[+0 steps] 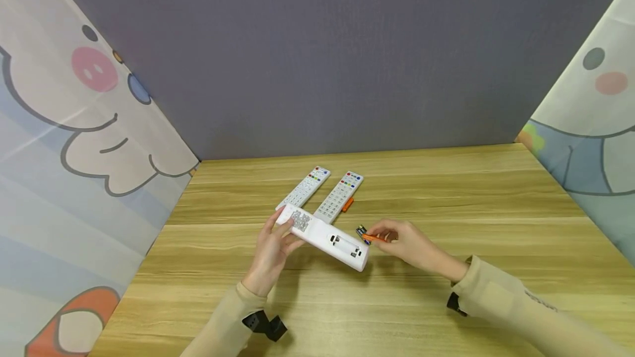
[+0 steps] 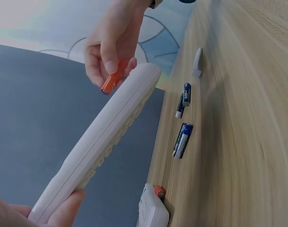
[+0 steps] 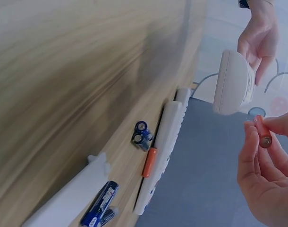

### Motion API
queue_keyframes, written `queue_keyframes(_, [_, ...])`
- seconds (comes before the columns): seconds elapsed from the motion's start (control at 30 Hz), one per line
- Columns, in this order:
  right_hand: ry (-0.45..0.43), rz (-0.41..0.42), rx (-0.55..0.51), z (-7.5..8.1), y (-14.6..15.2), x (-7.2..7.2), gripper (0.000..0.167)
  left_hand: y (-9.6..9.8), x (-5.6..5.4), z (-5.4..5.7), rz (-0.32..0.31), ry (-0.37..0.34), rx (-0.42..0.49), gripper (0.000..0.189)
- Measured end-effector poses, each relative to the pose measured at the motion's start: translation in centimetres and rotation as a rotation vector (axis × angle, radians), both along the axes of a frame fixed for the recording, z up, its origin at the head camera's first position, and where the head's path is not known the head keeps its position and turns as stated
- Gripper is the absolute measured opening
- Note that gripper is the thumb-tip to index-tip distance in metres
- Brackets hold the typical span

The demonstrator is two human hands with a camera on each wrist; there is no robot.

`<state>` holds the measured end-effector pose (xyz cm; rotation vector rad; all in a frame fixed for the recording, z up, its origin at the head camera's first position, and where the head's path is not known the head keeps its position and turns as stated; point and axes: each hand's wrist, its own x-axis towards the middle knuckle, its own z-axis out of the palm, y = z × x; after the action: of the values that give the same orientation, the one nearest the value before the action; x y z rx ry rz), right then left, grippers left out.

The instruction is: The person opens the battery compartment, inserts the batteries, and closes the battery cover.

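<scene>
My left hand grips a white remote control by one end, its back turned up and its battery compartment uncovered. In the left wrist view the remote slants with its buttons facing down toward the table. My right hand pinches an orange battery just off the remote's other end. The right wrist view shows that battery between thumb and fingers, apart from the remote. Several blue batteries lie on the table below, partly hidden by my right hand in the head view.
Two white remotes, one at the left and one at the right, lie buttons up. Another orange battery lies against the right one. A white plastic piece rests near the blue batteries. A grey panel stands behind the table.
</scene>
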<state>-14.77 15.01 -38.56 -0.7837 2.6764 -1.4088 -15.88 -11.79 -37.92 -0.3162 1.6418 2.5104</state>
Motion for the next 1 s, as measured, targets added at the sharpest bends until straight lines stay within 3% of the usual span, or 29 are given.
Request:
queue_keyframes(0.7, [-0.074, 0.002, -0.077, 0.2, -1.3, -0.7, 0.009, 0.7, 0.0, 0.2, 0.003, 0.001, 0.027, 0.049])
queue_keyframes(1.0, [-0.208, 0.071, -0.124, 0.4, -1.2, -0.9, 0.02, 1.0, 0.0, 0.1, -0.007, 0.007, 0.031, 0.049])
